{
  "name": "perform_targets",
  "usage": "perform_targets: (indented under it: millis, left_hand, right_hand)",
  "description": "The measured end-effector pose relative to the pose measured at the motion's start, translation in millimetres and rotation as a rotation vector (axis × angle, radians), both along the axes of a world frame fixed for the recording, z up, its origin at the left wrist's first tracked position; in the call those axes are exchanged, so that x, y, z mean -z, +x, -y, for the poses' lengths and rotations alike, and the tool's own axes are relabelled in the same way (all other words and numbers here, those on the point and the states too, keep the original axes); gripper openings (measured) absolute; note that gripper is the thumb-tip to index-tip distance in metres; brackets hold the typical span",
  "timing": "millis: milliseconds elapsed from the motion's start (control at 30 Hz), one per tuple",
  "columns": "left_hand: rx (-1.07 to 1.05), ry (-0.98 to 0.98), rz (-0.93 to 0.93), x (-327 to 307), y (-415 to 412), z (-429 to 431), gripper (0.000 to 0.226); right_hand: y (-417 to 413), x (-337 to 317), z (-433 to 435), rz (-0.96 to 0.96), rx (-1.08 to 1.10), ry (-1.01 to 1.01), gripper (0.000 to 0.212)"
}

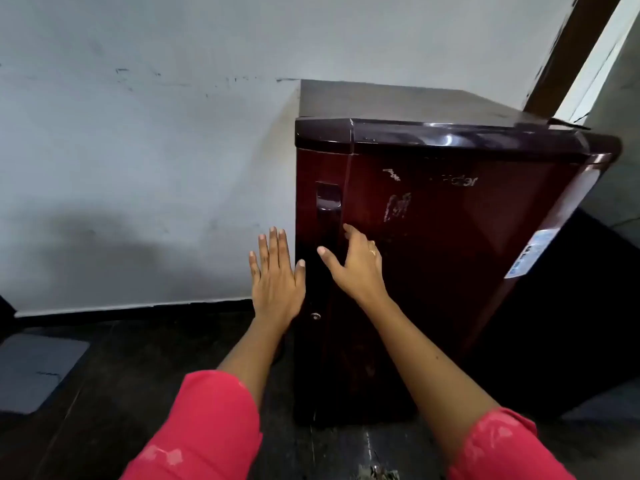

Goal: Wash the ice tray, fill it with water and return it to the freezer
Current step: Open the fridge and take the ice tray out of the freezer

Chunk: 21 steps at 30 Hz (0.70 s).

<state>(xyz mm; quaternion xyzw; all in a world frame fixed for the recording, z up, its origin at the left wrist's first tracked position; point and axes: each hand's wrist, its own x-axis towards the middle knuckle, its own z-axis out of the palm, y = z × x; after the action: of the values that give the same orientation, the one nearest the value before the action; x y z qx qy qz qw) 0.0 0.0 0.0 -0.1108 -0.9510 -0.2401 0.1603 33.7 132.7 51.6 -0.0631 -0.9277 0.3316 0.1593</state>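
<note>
i am at the fridge [433, 237] and its door is shut. my left hand [277, 282] is flat and open, holding nothing, just beside the door edge. my right hand [356, 265] is open too, fingers spread, close to the handle [327, 209] just above it. i can't see the ice tray; i think it is inside. next i need to grab the handle and pull.

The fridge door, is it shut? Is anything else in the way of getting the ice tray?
Yes, the dark red fridge door is shut, so it stands between both hands and whatever is inside; no ice tray shows. Nothing blocks the handle: the right hand is open just below it, the left hand open beside the door's edge.
</note>
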Motion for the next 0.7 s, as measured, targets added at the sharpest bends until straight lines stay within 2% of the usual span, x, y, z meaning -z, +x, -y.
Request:
perform_targets:
  millis: [67,133,233,333,400,533,633,700]
  left_hand:
    - [-0.035,0.091,0.061,-8.0,-14.5,0.2,0.062]
    - [-0.028,0.222,0.144,-20.7,-33.2,-0.7,0.061]
    - [0.07,0.528,0.219,-37.6,-55.2,-6.0,0.057]
    - [0.182,0.862,0.309,-62.1,-66.4,-13.5,0.057]
    - [0.232,0.911,0.34,-73.9,-73.4,-18.9,0.059]
    - [0.258,0.88,0.334,-81.0,-83.4,-29.0,0.067]
    - [0.232,0.887,0.343,-80.0,-84.4,-30.4,0.091]
    - [0.239,0.874,0.36,-76.5,-88.0,-27.7,0.097]
  right_hand:
    - [-11.1,-7.4,4.4,0.018,-0.006,-0.175,0.07]
    - [-19.8,-16.0,8.2,0.031,-0.027,-0.267,0.066]
    - [-28.7,-17.3,10.2,0.051,-0.08,-0.272,0.056]
    - [-31.2,-15.0,9.8,0.083,-0.088,-0.246,0.063]
    - [-29.4,-16.1,11.4,0.101,-0.102,-0.258,0.069]
    - [-29.5,-16.5,12.8,0.125,-0.117,-0.295,0.068]
    - [-30.1,-14.2,12.2,0.134,-0.115,-0.301,0.065]
    - [-29.5,-15.4,12.2,0.151,-0.12,-0.321,0.063]
